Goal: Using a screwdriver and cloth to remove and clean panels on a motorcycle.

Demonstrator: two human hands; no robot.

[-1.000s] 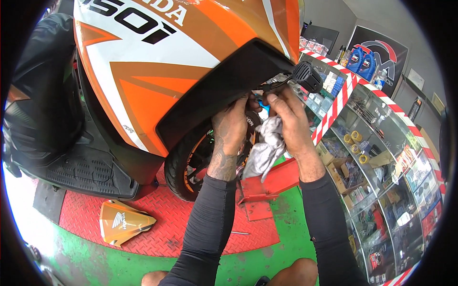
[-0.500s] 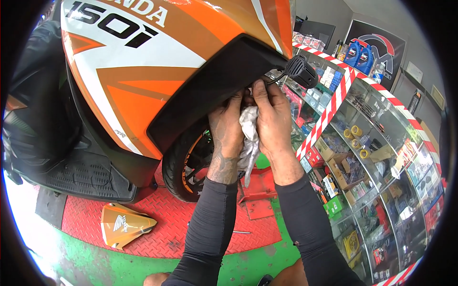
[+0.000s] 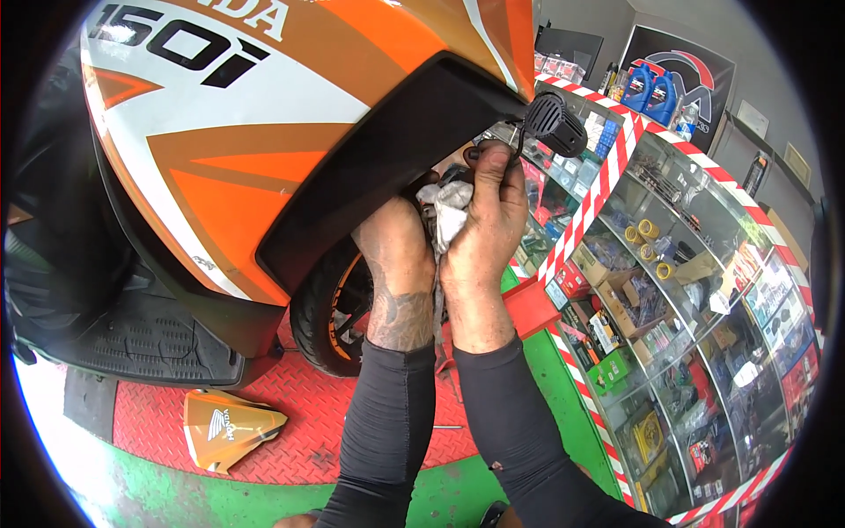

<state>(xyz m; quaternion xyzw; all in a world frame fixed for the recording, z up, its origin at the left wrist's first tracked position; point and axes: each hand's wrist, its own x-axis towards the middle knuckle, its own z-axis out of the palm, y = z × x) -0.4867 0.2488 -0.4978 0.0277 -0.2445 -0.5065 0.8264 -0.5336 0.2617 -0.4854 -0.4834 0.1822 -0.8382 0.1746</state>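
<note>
My left hand (image 3: 394,242) reaches up under the black lower edge of the orange-and-white scooter fairing (image 3: 255,167), its fingers hidden behind the panel and a rag. My right hand (image 3: 488,220) is closed, thumb raised against the fingers, beside the thin cable of a black ribbed lamp or horn (image 3: 556,125). A small dark piece shows at those fingertips; its kind I cannot make out. Between both hands a crumpled white-grey rag (image 3: 451,216) lies against the right palm, its tail hanging down by the wrists. Behind my left forearm stands the front wheel (image 3: 321,321).
An orange-gold body panel (image 3: 231,431) lies on the red patterned metal platform (image 3: 308,440), near a thin metal rod. Glass display shelves (image 3: 669,290) edged in red-and-white tape stand at the right, stocked with boxes and parts. Blue bottles (image 3: 651,92) stand on top.
My left hand has moved down and left, its fingers passing out of sight. The right hand has turned, thumb now near the lamp's cable. The rag is bunched higher. The view has shifted slightly.
</note>
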